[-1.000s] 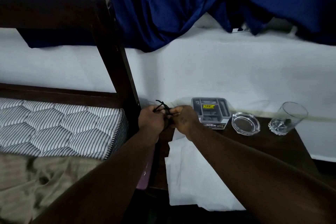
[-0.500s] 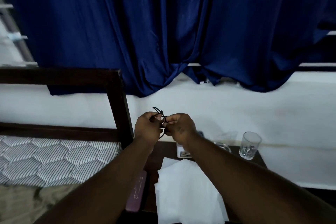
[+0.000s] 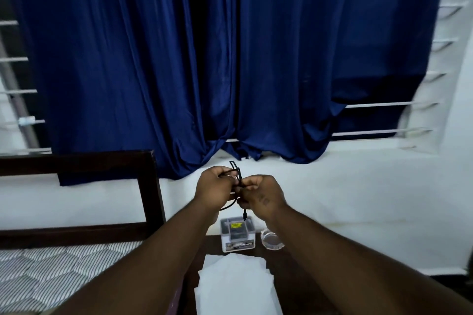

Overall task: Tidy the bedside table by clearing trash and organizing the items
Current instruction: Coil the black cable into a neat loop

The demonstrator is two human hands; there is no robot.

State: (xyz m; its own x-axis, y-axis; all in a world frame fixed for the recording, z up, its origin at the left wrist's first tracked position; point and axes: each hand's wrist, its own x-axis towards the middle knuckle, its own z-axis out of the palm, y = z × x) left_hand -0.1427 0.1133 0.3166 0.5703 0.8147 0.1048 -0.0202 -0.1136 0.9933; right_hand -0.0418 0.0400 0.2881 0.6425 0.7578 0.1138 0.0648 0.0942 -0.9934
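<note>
Both hands are raised together in front of the white wall, just under the hem of the blue curtain. The left hand and the right hand are curled tight, knuckles almost touching, and each pinches part of a thin black cord. A small loop of the black cord stands up above the fingers. A slack bend hangs under the left hand, and a short end with a plug dangles below the right hand.

Compared with half a second ago, the grip has not changed: the same two hands are closed on the same black cord in much the same pose. What differs is the view, which has tipped upward. The curtain now fills most of the picture, and the window bars show at both sides. The hands sit a little higher against the wall than before.

Below the hands, the grey box with a yellow label stands at the back of the dark tabletop. It is now in plain sight, where earlier the right hand covered most of it. The glass ashtray is just beside the box on its right. White paper sheets lie on the tabletop in front of the box, between the forearms. To the left are the striped mattress and the dark wooden headboard.
</note>
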